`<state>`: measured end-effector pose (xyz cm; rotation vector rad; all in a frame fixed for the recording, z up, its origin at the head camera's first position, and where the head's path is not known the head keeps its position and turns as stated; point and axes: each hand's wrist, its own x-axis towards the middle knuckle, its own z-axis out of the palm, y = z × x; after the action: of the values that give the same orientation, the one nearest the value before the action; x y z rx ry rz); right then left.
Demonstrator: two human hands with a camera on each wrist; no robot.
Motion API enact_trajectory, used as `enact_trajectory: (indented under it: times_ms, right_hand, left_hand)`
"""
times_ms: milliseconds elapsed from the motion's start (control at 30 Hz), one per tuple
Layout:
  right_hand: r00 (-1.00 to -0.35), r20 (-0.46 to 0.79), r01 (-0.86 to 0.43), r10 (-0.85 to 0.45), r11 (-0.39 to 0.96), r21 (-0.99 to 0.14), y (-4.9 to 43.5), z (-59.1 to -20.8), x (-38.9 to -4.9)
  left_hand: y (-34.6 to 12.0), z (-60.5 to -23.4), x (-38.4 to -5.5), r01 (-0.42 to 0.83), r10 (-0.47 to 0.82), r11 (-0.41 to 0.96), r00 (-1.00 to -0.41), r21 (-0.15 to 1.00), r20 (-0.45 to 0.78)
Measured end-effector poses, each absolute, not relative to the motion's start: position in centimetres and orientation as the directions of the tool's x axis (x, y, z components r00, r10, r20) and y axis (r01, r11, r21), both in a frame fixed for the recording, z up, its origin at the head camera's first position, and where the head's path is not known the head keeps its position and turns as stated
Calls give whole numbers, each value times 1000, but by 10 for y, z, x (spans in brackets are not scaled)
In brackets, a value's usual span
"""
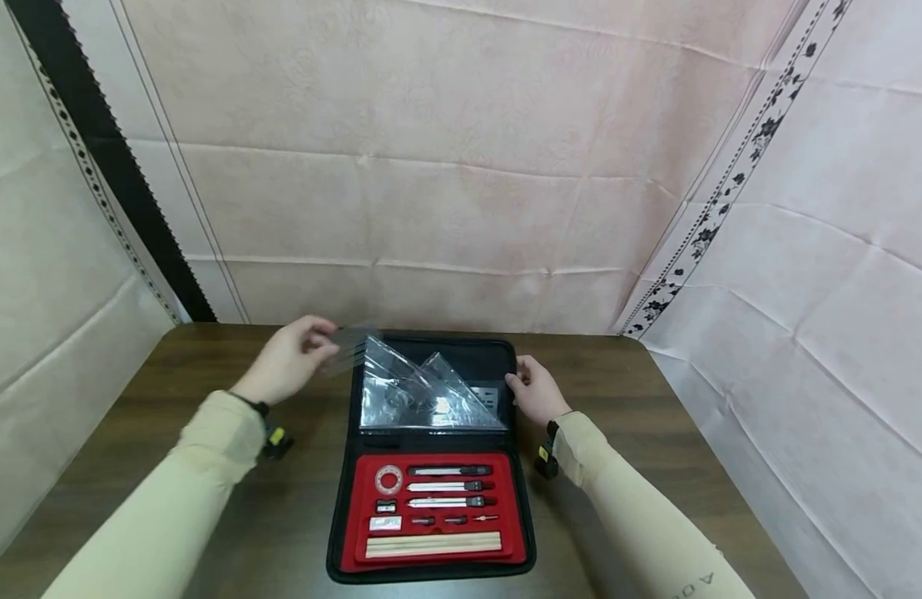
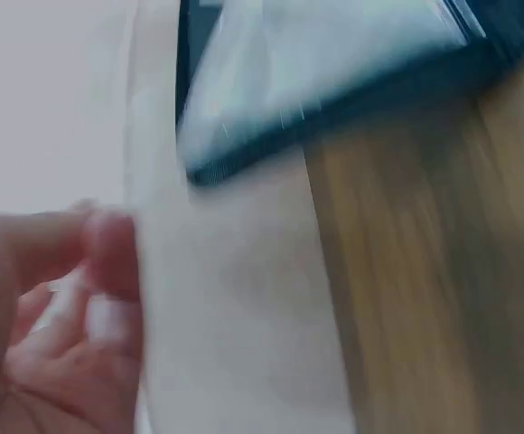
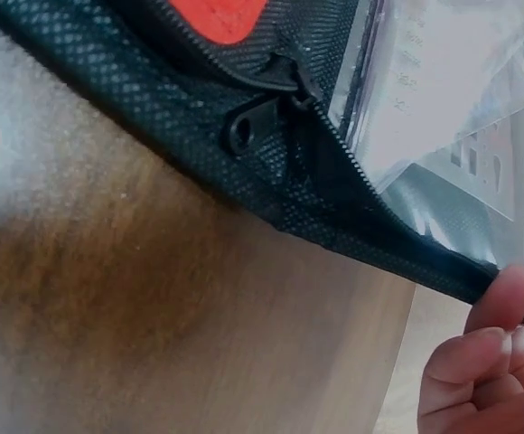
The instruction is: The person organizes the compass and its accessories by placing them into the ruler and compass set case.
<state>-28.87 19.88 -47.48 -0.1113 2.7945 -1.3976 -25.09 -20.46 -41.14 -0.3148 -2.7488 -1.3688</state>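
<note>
A black zip case [image 1: 526, 532] lies unfolded on the table, its lid half on the far side. My left hand [image 1: 292, 358] is left of the lid, pinching a clear plastic piece [image 1: 349, 348] whose exact kind is too faint to tell. At the lid's right edge, my right hand [image 1: 538, 391] grips the rim between thumb and fingers; the right wrist view shows the thumb [image 3: 501, 298] on the zipped edge. Clear set squares [image 1: 401, 391] sit in the lid's transparent pocket, overlapping a stencil template [image 3: 483, 176].
The near half holds a red tray [image 1: 356, 499] with compasses [image 1: 446, 487], a round tape-like ring [image 1: 389, 479], a sharpener [image 1: 386, 506], an eraser [image 1: 385, 523] and pencils [image 1: 433, 545]. A zipper pull [image 3: 244, 127] hangs at the fold. Cloth walls [image 1: 431, 208] border the wooden table [image 1: 581, 358].
</note>
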Motion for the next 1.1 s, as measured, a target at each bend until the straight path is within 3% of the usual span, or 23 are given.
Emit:
enact_trajectory:
  times_ms: [133,333,867,1100]
  right_hand:
    - [-998,20,-56,-67,597,-801,198,-476,-288]
    - [-996,22,-72,-91,584,-809,193,-475,-289]
    - [-997,20,-63,-79,589,-806,201,-473,-289]
    - [-996,24,-70,-84,602,-795,199,-473,-288]
  left_hand:
    - [-156,-409,-270,294,114,530,-954,795,277]
    - [-121,-415,-294,311,39,540,-937,782,346]
    - [-104,-433,-304,375,192,644,-923,666,334]
    - [-103,-436,-300,433,265,762,-887,482,378]
